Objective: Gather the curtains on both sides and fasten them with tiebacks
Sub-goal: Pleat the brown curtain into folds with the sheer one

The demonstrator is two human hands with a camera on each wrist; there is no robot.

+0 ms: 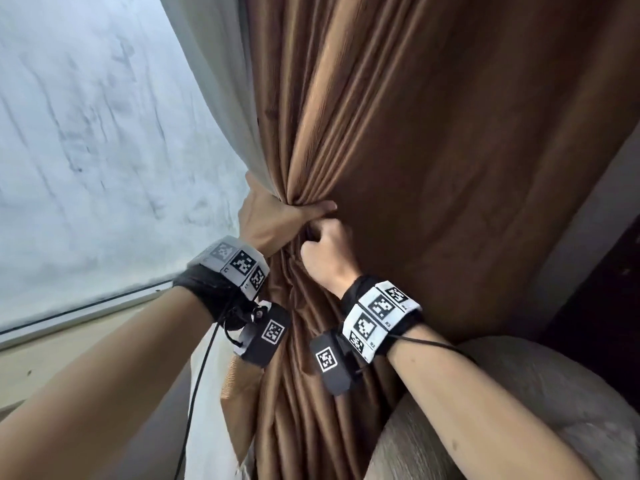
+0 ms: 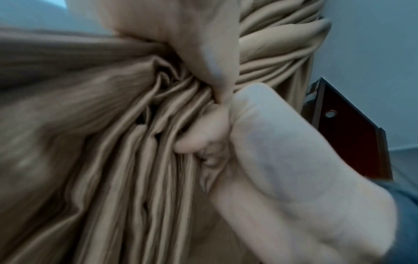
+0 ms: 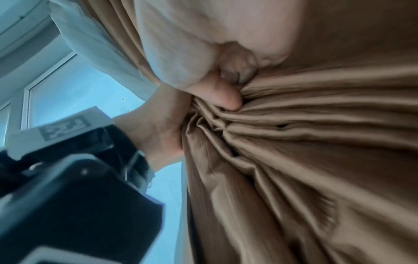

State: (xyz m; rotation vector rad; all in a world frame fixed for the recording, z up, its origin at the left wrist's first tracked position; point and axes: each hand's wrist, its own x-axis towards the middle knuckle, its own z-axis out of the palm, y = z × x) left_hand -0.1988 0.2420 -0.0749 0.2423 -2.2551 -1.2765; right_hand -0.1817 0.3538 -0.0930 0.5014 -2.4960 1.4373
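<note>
The job looks partly done. The big brown shiny cloth curtain is bunched into a tight bundle, but no tieback shows in any view, so the tying is not done yet. Only this one curtain can be seen, so I cannot tell about the other side.

The left hand is wrapped around the bundle near the middle of the head view, with its thumb lying across the folds toward 3 o'clock. The right hand sits just below it, touching it, toward 5 o'clock. Its fingers are curled tight into the folds, and the right wrist view shows a thumb pressed into the cloth.

The curtain looks soft and smooth, with many long folds that squeeze together at the hands and spread out above and below. A pale thin white curtain hangs beside it at 10 o'clock, against the foggy glass window. I think the folds could slip loose if either hand lets go.
</note>
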